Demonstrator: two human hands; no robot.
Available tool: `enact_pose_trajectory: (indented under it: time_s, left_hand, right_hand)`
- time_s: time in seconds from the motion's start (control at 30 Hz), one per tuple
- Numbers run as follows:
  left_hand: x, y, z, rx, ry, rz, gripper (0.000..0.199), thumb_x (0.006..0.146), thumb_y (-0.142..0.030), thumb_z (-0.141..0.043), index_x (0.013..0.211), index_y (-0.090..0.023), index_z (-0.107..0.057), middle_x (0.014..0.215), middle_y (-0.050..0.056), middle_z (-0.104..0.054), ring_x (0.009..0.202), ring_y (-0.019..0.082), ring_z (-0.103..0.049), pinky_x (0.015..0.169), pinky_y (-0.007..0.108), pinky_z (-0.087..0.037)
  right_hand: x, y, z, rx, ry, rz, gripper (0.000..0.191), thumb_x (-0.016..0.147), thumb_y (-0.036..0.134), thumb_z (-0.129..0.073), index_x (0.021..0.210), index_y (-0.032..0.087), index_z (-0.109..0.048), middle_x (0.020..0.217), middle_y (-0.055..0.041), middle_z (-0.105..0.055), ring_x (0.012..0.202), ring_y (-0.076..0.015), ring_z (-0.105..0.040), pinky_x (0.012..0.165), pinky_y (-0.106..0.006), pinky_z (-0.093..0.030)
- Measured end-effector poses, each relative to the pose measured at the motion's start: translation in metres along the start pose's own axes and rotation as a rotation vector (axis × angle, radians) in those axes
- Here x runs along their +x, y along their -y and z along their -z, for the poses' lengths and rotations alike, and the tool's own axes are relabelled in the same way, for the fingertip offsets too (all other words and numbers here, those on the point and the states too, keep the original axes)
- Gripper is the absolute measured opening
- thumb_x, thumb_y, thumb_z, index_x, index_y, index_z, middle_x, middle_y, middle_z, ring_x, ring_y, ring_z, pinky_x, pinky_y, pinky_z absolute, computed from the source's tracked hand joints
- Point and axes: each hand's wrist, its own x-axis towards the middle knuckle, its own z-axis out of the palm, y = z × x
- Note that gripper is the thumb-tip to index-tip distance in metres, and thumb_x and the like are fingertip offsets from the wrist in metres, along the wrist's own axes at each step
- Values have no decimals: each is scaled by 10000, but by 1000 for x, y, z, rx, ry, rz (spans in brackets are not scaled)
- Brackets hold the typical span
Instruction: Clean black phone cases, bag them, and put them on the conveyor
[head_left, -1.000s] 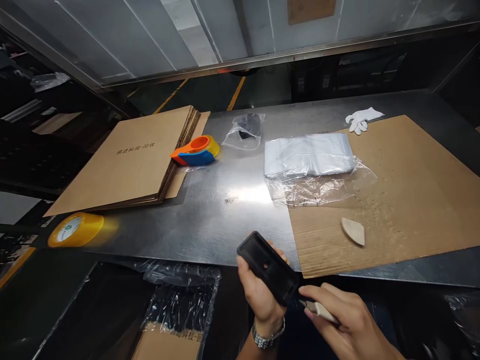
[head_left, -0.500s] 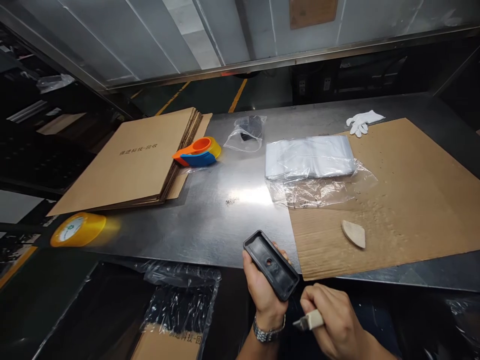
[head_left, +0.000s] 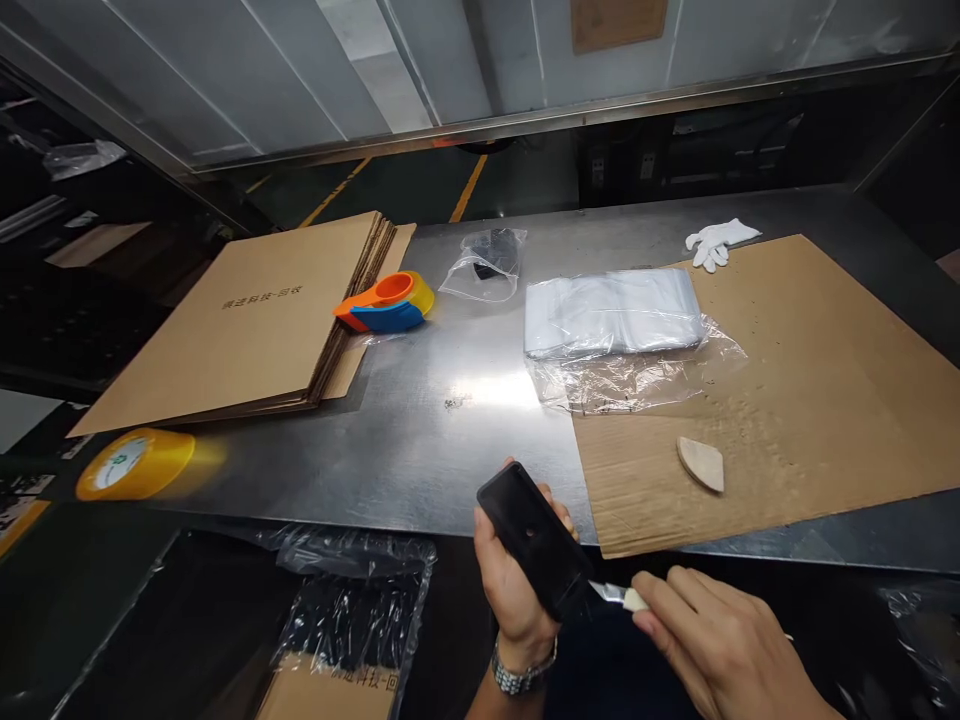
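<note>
A black rectangular part (head_left: pixel 531 535) with a small hole near its middle lies tilted in my left hand (head_left: pixel 510 590), whose fingers wrap round its sides. My right hand (head_left: pixel 712 630) grips a knife (head_left: pixel 615 594) by its pale handle. The knife's blade points left, its tip at the lower right end of the black part; whether it touches cannot be made out. A metal watch band circles my left wrist.
Flat cardboard (head_left: pixel 832 400) on the metal table (head_left: pixel 420 450) bears a pale wedge-shaped piece (head_left: pixel 701 464). Behind are plastic bags (head_left: pixel 615 312) and a white glove (head_left: pixel 721 243). Leftward lie a cardboard stack (head_left: pixel 247 320), tape dispenser (head_left: pixel 390 303) and yellow tape roll (head_left: pixel 135 464).
The knife has turned and moved up to the black part's lower right end. The black part has tilted, its recess now darker. My right hand's fingers have stretched further along the handle.
</note>
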Motion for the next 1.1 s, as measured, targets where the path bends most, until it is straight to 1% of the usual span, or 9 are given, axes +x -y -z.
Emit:
enact_pose_trajectory:
  time_s: [0.1, 0.27, 0.43, 0.73, 0.9, 0.97, 1.1]
  left_hand:
    - [-1, 0, 1, 6, -1, -17, 438, 851, -505, -377, 1205, -281, -504, 747, 43, -572, 569, 162, -529, 508, 270, -453]
    - [-4, 0, 1, -5, 5, -25, 442, 835, -512, -410, 1198, -282, -514, 753, 40, -575, 574, 160, -534, 509, 267, -458]
    - [-4, 0, 2, -6, 20, -29, 450, 823, -516, -438, 1188, -269, -528, 768, 49, -581, 578, 163, -540, 509, 271, -463]
    - [-4, 2, 2, -8, 34, -30, 437, 825, -508, -444, 1190, -282, -526, 764, 44, -579, 580, 164, -540, 500, 266, -461]
    - [-4, 3, 2, 0, 13, -10, 465, 823, -519, -450, 1214, -274, -510, 759, 45, -588, 569, 160, -549, 497, 261, -466]
    - [-3, 2, 2, 6, 1, 3, 487, 819, -522, -456, 1230, -264, -498, 764, 48, -592, 568, 162, -557, 495, 263, -469]
    - [-2, -1, 3, 36, -7, 27, 515, 821, -520, -457, 1260, -251, -473, 764, 50, -593, 567, 168, -564, 489, 268, -472]
  right_hand:
    - [-2, 1, -2, -55, -23, 24, 303, 966, 273, -305, 962, 185, -595, 623, 11, -518, 526, -114, -520, 479, -236, -350]
    - [-2, 1, -2, -88, -42, 33, 313, 969, 266, -303, 973, 173, -602, 628, 9, -527, 528, -111, -524, 483, -239, -348]
    - [-3, 0, -2, -99, -25, 37, 310, 970, 272, -306, 984, 177, -601, 623, 13, -521, 521, -109, -520, 475, -247, -330]
    - [-4, -2, -3, -102, -11, 26, 313, 971, 286, -309, 999, 179, -602, 619, 19, -519, 518, -106, -518, 472, -254, -315]
    - [-5, -3, -6, -154, -67, 26, 325, 972, 280, -306, 985, 179, -614, 602, 17, -512, 504, -109, -505, 474, -261, -304]
    - [-4, -4, -6, -135, -61, 32, 319, 972, 275, -307, 993, 177, -610, 605, 17, -516, 509, -110, -507, 478, -259, -308]
    - [-1, -6, -2, -7, 1, 29, 283, 971, 254, -311, 1022, 169, -577, 615, 20, -523, 523, -107, -517, 482, -242, -319]
